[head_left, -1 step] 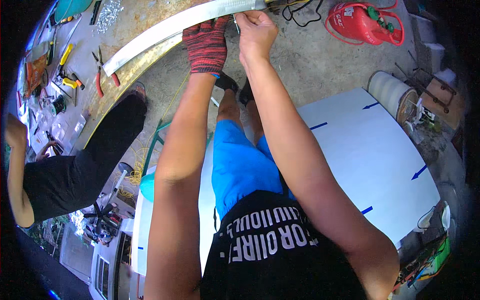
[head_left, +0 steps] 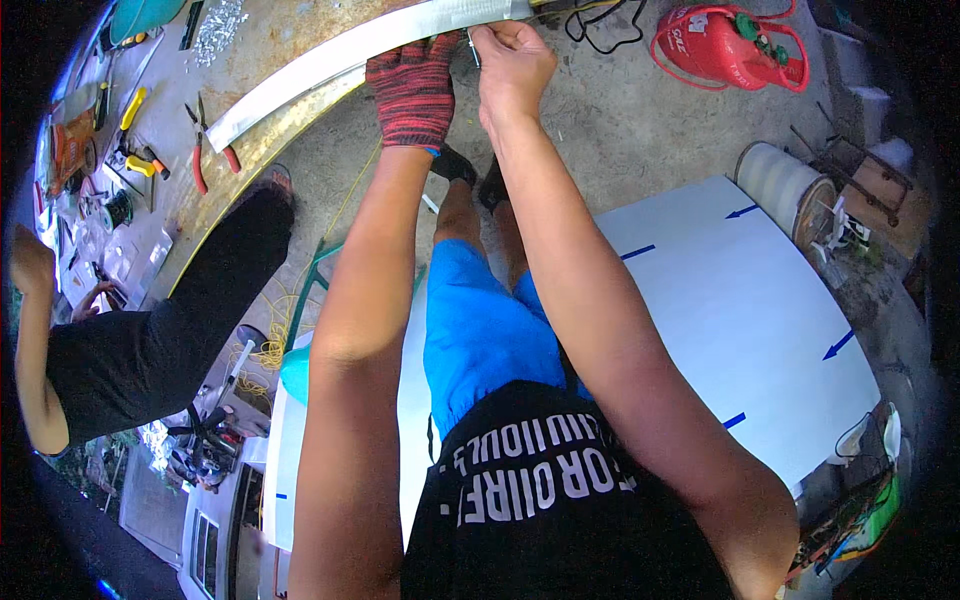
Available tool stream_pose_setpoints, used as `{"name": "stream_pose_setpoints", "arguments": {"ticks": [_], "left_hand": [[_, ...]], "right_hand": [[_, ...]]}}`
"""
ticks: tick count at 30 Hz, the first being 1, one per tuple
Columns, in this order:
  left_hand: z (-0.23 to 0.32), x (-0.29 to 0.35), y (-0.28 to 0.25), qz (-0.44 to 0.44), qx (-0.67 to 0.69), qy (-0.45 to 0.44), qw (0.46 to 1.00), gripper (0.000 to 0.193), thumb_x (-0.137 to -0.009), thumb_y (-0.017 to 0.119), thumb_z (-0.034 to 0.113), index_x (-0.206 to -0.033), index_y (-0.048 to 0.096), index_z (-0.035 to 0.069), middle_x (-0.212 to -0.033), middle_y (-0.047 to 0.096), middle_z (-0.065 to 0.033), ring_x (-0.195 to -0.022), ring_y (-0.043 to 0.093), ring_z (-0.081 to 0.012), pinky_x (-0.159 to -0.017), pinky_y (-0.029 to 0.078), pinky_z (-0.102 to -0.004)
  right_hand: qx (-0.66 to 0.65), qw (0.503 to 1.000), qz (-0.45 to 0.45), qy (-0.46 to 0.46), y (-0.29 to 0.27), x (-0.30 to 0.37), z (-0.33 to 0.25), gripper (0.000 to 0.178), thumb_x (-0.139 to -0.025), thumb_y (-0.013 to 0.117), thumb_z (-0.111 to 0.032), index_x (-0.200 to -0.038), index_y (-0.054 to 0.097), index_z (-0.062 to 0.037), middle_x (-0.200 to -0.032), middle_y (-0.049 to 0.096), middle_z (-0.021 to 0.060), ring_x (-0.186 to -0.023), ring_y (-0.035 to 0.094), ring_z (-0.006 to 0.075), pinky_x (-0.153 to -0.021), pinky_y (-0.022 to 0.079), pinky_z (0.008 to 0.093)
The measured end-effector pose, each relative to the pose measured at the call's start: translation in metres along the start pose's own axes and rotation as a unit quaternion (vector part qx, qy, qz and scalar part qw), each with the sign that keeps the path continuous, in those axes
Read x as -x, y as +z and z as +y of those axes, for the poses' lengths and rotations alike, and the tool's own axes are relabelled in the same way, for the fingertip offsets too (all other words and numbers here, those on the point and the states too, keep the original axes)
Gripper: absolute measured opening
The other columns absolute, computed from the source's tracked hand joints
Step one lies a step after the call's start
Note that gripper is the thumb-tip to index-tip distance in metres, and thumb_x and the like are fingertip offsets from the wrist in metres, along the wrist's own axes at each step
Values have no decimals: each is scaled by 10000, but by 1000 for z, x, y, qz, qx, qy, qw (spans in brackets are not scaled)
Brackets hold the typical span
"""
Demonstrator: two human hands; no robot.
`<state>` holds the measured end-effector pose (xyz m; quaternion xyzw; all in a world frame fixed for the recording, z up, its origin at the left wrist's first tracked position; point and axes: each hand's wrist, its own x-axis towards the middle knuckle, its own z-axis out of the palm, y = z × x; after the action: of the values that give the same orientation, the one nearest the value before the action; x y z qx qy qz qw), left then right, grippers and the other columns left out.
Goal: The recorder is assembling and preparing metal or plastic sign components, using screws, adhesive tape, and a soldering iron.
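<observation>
A long, pale silver metal strip (head_left: 330, 75) lies along the worn edge of the workbench (head_left: 290, 128). My left hand (head_left: 412, 100), in a red and black knit glove, grips the strip's near edge; its fingertips are partly hidden there. Just right of it, my bare right hand (head_left: 517, 72) is closed in a pinch below the strip's right end. A small shiny metal piece (head_left: 474, 48) sticks out beside its thumb; the rest of that piece is hidden by the fingers.
Red-handled pliers (head_left: 198, 150), a yellow-handled tool (head_left: 131, 108) and a wire spool (head_left: 118, 208) lie on the bench. At left, a person in black (head_left: 120, 350) works close by. A red gas cylinder (head_left: 730, 45) lies at the far right, and a white panel (head_left: 730, 300) with blue marks is behind me.
</observation>
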<state>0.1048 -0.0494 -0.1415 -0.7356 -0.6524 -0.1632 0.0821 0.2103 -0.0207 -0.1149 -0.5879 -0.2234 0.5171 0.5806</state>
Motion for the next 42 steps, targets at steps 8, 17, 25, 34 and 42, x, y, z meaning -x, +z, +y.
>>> {"name": "stream_pose_setpoints", "arguments": {"ticks": [8,17,25,34,42], "left_hand": [[2,-2,-2,-15,15,-11,1000,551,-734,665,162,-1274,656,277,-1330,591,-114,-1267,507,-365,-1050,368,-548],[0,3,-1,-52,0,-21,998,561,-738,665,178,-1288,642,287,-1346,585,-99,-1304,477,-346,-1072,342,-554],[2,3,-3,-63,-12,-33,997,561,-750,639,158,-1293,634,297,-1340,593,-93,-1287,498,-344,-1059,352,-547],[1,2,1,-14,22,-18,1000,560,-752,639,160,-1296,632,294,-1368,572,-89,-1316,471,-345,-1066,344,-554],[1,1,-4,-32,25,-21,999,562,-759,634,163,-1309,627,278,-1377,565,-98,-1338,454,-358,-1067,346,-556]], "right_hand": [[79,997,-6,-13,-27,10,-9,125,-882,705,-35,-989,686,26,-902,721,72,-790,653,121,-743,512,260],[279,954,-93,-62,-51,25,-22,197,-943,657,-143,-1058,685,13,-899,722,59,-765,637,97,-703,512,262],[339,920,-112,-164,-43,29,-25,226,-878,699,-140,-1051,683,4,-902,730,150,-756,697,254,-721,542,369],[299,942,-126,-90,-39,23,-17,220,-903,697,-119,-1056,688,39,-917,752,108,-777,688,129,-723,541,290],[266,956,-106,-68,-31,21,-16,185,-899,708,-138,-964,701,36,-866,748,105,-754,687,131,-706,538,287]]}}
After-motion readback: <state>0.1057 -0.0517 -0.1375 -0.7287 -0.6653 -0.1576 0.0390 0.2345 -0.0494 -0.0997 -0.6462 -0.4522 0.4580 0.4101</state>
